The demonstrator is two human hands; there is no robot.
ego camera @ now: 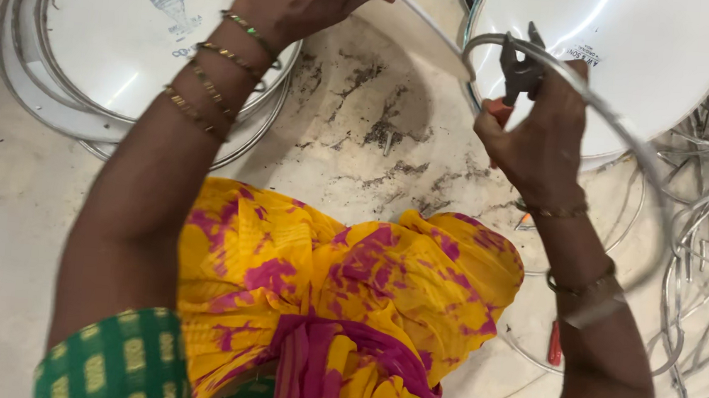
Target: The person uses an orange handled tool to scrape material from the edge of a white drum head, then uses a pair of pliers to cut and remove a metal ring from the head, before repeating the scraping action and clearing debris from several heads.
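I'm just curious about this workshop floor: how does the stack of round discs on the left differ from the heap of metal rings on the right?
The stack of discs has white faces filling each frame, while the heap of rings is bare, open hoops. The discs lie flat and neatly piled; the rings lie tangled and overlapping. The discs sit beside the left hand, the rings beside the right hand, which grips pliers. Both are round with silvery metal rims and rest on the floor.

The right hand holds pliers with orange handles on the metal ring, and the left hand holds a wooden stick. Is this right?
Not quite. In the head view the left hand holds a white disc, not a wooden stick. The right hand does hold orange-handled pliers on the metal ring.
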